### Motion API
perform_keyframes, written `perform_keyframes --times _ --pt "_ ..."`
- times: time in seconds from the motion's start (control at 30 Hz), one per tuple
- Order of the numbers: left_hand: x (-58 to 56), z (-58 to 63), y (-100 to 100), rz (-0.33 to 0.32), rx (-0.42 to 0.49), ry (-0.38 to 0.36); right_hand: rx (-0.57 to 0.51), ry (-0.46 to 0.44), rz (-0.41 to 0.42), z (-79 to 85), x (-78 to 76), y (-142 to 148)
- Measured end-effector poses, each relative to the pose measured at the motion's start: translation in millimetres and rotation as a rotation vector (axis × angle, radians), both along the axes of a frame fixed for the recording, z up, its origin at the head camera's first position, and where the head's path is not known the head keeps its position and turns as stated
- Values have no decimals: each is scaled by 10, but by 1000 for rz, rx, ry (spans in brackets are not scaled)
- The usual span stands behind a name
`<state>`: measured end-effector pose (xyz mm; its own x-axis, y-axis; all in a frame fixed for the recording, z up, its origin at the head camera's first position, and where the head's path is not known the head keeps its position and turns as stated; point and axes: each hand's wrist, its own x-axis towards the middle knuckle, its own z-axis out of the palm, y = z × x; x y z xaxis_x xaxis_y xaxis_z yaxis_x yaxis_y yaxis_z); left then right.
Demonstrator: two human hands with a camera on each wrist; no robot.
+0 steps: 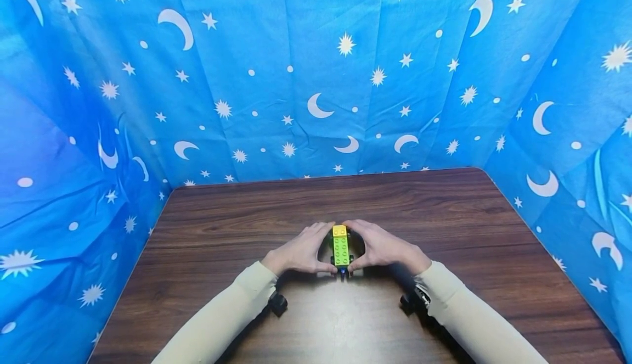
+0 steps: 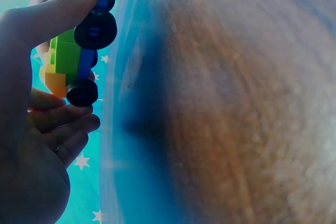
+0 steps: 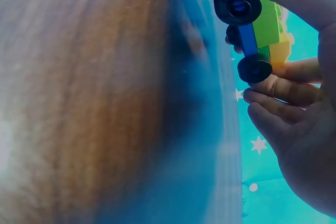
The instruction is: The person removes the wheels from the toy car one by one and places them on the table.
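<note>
A toy car built of chunky bricks is between my two hands near the middle of the table. It has green studded bricks, a yellow brick at its far end, a blue base and black wheels. My left hand holds its left side, thumb at the near end and fingers at the far end. On the opposite side, my right hand grips it in the same way. Whether the wheels touch the table I cannot tell.
The dark wood-grain table spreads around the hands. Blue cloth with white moons and stars hangs behind it and at both sides. A black wrist device sits under the left sleeve, another under the right.
</note>
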<state>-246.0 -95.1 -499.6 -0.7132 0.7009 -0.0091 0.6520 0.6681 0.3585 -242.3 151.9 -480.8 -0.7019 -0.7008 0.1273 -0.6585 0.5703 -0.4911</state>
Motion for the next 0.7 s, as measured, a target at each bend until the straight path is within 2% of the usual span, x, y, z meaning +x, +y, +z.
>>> perform_keyframes --times 0.7 --pt "11 83 -6 23 90 -4 -96 17 -14 105 -31 -35"
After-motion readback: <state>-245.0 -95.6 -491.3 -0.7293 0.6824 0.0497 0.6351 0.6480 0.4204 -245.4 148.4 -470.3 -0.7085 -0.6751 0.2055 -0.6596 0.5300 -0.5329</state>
